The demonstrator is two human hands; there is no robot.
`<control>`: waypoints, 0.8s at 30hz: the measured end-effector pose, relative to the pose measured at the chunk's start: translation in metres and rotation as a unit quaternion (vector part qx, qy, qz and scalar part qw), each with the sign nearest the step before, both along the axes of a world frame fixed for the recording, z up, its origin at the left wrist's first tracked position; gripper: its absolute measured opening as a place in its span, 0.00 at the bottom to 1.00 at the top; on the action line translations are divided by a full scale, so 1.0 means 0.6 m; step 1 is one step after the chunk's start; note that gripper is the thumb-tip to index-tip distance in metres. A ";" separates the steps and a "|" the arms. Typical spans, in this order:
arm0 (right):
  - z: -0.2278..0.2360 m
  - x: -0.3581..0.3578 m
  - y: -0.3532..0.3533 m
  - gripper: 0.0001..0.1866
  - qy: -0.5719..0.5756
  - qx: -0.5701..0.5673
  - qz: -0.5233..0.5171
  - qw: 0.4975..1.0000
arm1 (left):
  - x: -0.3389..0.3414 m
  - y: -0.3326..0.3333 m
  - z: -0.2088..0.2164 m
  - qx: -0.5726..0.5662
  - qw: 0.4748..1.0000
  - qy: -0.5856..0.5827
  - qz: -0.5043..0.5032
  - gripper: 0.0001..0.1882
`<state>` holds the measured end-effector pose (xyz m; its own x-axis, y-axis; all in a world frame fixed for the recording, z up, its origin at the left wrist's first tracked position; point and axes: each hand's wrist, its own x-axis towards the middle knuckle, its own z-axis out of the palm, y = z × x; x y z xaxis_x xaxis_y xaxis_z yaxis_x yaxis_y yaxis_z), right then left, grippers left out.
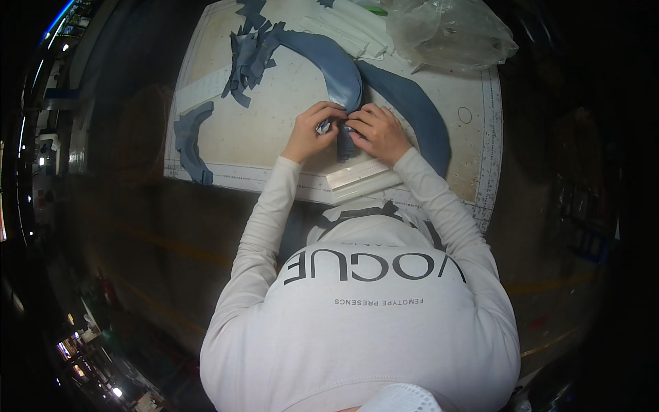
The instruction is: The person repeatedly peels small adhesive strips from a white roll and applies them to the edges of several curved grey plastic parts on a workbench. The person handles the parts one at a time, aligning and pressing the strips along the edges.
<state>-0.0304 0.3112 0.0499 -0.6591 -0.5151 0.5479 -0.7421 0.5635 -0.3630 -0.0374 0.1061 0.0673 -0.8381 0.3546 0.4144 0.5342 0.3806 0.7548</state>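
Observation:
Both my hands meet at the middle of a pale work table, over a long curved strip of blue-grey fabric. My left hand pinches the strip's near end together with a small shiny silvery piece. My right hand grips the same fabric end from the other side, fingertips touching the left hand's. A second curved blue-grey strip bends away to the right of my right hand.
A heap of small blue-grey fabric cut pieces lies at the back left, another curved piece near the left edge. White strips and a crumpled clear plastic bag sit at the back. A white ruler-like bar lies by the front edge.

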 end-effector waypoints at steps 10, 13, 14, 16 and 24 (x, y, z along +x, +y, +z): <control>0.003 0.007 -0.007 0.09 -0.130 -0.209 -0.072 0.967 | 0.004 0.014 -0.022 0.010 0.998 0.010 0.057 0.11; 0.001 0.020 -0.010 0.15 -0.244 -0.276 -0.039 0.929 | 0.001 0.017 -0.027 0.048 0.997 -0.023 0.064 0.11; -0.001 0.023 -0.013 0.17 -0.282 -0.293 -0.021 0.913 | -0.002 0.012 -0.026 0.018 0.999 -0.005 0.042 0.12; -0.005 0.025 -0.019 0.19 -0.270 -0.282 0.004 0.921 | -0.004 0.004 -0.022 -0.020 0.999 0.022 0.015 0.13; 0.000 0.026 -0.034 0.16 -0.112 -0.101 -0.018 0.988 | 0.019 -0.002 -0.028 -0.026 0.998 0.030 0.040 0.13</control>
